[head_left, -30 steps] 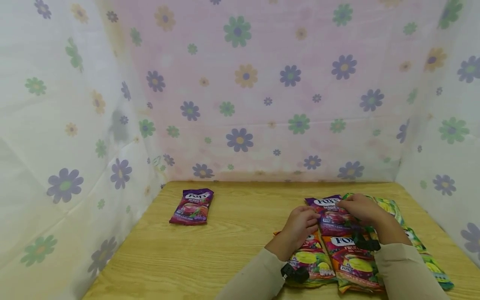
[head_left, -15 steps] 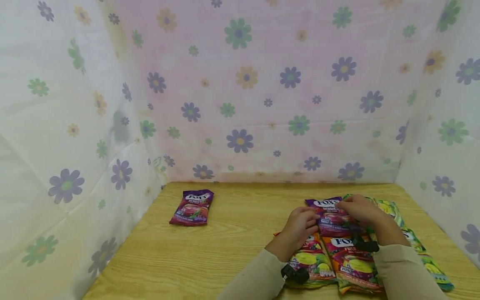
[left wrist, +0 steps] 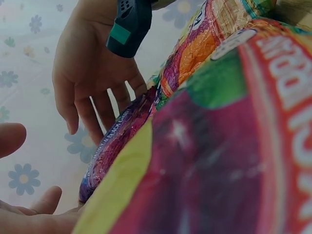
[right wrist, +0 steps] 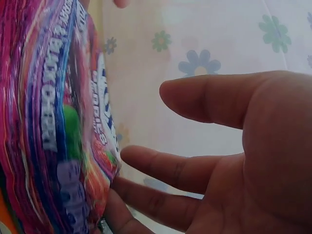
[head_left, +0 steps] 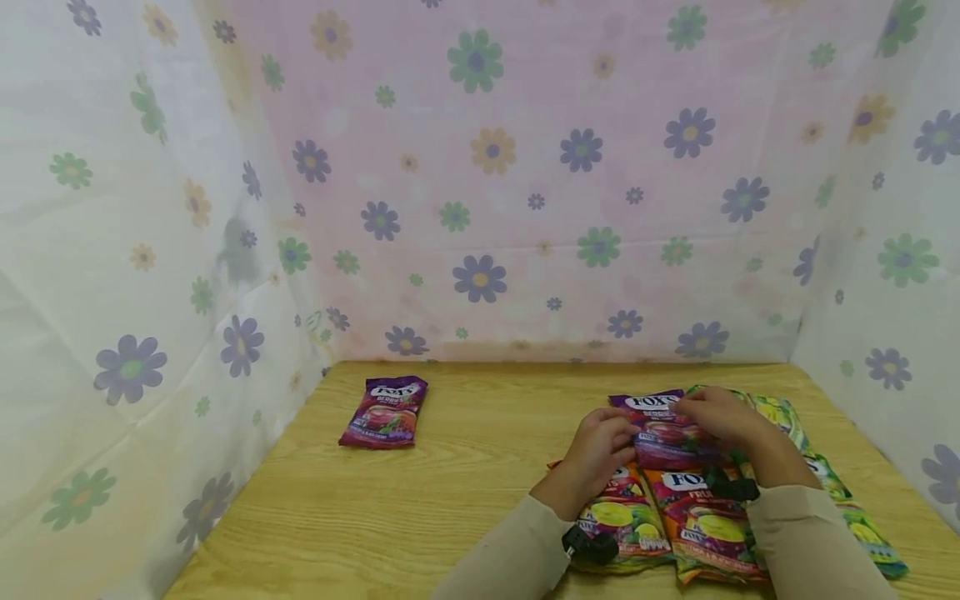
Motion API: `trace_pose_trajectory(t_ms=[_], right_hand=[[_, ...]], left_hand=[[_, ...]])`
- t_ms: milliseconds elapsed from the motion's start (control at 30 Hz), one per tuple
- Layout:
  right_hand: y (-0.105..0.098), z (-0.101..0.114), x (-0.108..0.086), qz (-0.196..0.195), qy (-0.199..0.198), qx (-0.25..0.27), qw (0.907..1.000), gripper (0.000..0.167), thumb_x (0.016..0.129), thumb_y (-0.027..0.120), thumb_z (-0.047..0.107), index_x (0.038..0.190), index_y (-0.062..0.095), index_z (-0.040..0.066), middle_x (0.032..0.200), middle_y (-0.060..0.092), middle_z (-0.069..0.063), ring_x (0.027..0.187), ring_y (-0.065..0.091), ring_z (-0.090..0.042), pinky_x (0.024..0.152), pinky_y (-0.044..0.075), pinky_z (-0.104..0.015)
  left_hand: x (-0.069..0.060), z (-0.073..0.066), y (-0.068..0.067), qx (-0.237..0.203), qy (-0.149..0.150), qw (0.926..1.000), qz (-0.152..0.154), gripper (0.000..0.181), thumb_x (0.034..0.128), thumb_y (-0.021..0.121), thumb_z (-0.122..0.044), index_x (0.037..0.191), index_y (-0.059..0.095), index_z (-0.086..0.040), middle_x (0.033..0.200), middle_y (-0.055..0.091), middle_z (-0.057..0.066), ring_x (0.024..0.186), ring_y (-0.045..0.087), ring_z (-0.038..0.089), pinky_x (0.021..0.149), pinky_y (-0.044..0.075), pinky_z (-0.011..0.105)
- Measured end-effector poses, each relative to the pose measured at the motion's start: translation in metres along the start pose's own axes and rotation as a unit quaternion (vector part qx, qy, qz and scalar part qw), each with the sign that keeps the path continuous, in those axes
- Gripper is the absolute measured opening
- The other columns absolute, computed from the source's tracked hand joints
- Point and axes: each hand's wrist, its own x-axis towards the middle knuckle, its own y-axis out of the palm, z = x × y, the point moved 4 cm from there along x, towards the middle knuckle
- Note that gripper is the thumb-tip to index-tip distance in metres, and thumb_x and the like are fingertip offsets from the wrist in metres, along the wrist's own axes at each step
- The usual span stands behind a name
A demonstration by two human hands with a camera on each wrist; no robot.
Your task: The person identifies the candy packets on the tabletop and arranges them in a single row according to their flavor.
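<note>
A purple Fox's Berries candy bag point(head_left: 667, 446) lies flat at the right of the table. My left hand point(head_left: 591, 460) rests along its left edge. From the other side, my right hand point(head_left: 729, 421) touches the bag's right part, and the right wrist view shows loosely bent fingers point(right wrist: 165, 168) against the wrapper point(right wrist: 73, 122) with the thumb apart. In the left wrist view, fingers point(left wrist: 44, 217) of the left hand reach the purple bag's point(left wrist: 114, 146) edge. Below it lie two orange-red Fox's Fruits bags, left point(head_left: 618, 521) and right point(head_left: 708, 525), partly under my wrists.
Green-yellow candy bags, one at the back point(head_left: 780, 417) and another at the front point(head_left: 870, 533), lie on the right, partly hidden by the right arm. Another purple Berries bag point(head_left: 386, 412) lies alone at the left of the wooden table point(head_left: 480, 467). Flowered cloth walls point(head_left: 525, 208) enclose three sides.
</note>
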Motion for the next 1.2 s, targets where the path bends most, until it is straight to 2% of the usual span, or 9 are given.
trace_pose_trajectory(t_ms=[333, 567, 833, 1067, 1200], right_hand=[[-0.005, 0.006, -0.003, -0.006, 0.005, 0.014, 0.9999, 0.068, 0.108, 0.050, 0.041, 0.144, 0.045, -0.016, 0.136, 0.054, -0.037, 0.111, 0.064, -0.043, 0.086, 0.061, -0.054], [-0.007, 0.004, -0.002, -0.021, -0.001, 0.017, 0.9996, 0.063, 0.107, 0.053, 0.042, 0.141, 0.052, -0.011, 0.130, 0.060, -0.030, 0.103, 0.063, -0.033, 0.081, 0.062, -0.044], [-0.010, 0.006, -0.006, -0.035, -0.007, 0.007, 0.9994, 0.071, 0.106, 0.050, 0.049, 0.144, 0.049, -0.011, 0.138, 0.055, -0.034, 0.115, 0.060, -0.042, 0.091, 0.059, -0.052], [-0.011, 0.009, -0.005, -0.042, -0.017, 0.027, 0.9986, 0.061, 0.107, 0.052, 0.043, 0.140, 0.055, -0.009, 0.135, 0.057, -0.031, 0.114, 0.060, -0.040, 0.087, 0.060, -0.049], [-0.014, 0.012, -0.008, -0.048, -0.020, 0.031, 0.9982, 0.058, 0.107, 0.052, 0.040, 0.139, 0.056, -0.008, 0.134, 0.058, -0.030, 0.113, 0.059, -0.040, 0.085, 0.060, -0.048]], left_hand=[[-0.001, -0.006, 0.003, -0.010, 0.005, 0.9999, -0.005, 0.038, 0.0940, 0.065, -0.009, 0.130, 0.056, -0.002, 0.135, 0.060, 0.016, 0.113, 0.065, 0.029, 0.108, 0.050, 0.055], [0.000, -0.008, 0.004, 0.005, 0.010, 0.9999, -0.001, 0.036, 0.0935, 0.067, -0.012, 0.128, 0.059, -0.004, 0.134, 0.061, 0.013, 0.113, 0.064, 0.028, 0.108, 0.051, 0.053], [-0.001, -0.011, 0.006, 0.005, 0.019, 0.9998, 0.011, 0.037, 0.0937, 0.065, -0.009, 0.130, 0.058, -0.003, 0.133, 0.059, 0.013, 0.109, 0.064, 0.026, 0.107, 0.052, 0.050], [-0.002, -0.015, 0.007, 0.018, 0.041, 0.9987, 0.026, 0.040, 0.0939, 0.064, -0.008, 0.132, 0.055, 0.000, 0.136, 0.055, 0.015, 0.110, 0.063, 0.025, 0.113, 0.046, 0.054], [-0.003, -0.017, 0.009, 0.021, 0.042, 0.9983, 0.035, 0.041, 0.0941, 0.065, -0.007, 0.133, 0.055, 0.000, 0.137, 0.054, 0.015, 0.110, 0.062, 0.025, 0.113, 0.047, 0.051]])
